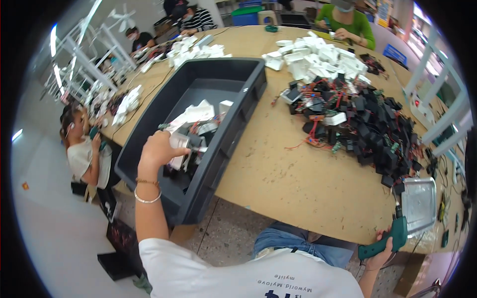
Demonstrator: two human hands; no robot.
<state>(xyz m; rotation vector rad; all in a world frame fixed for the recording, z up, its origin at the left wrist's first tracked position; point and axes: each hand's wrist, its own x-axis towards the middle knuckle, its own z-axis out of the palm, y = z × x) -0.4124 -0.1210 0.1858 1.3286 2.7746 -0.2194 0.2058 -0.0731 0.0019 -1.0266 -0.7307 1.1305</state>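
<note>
Nearest the camera is the wearer's white T-shirt [218, 278], with dark print on it, above blue jeans [283, 244] at the table's edge. The left arm, fitted with a beaded bracelet [147, 182] and a pale bangle [149, 199] at the wrist, reaches over the near side of a deep dark-grey bin [211, 92]. The left hand [160, 148] is inside the bin's outline, closed about a white casing [180, 142], thumb extended across it; the exact placement of the fingertips is hidden. Further white parts [201, 112] and dark pieces lie in the bin around that casing. The right hand [380, 254] is wrapped around the handle of a green power tool [399, 232] at the table's right-hand near edge, its tip directed away from the wearer. Whether the tip touches anything cannot be determined. Just beside the tool lies a shallow silver tray [419, 201]. On the brown tabletop [271, 174], right of the bin, a large heap of black units [365, 121] with red wiring is observed; a heap of white housings [318, 58] adjoins its far side. Beyond, a co-worker in a green top [365, 30] sits at the far edge; another, in a white top [84, 158], sits at left.
</note>
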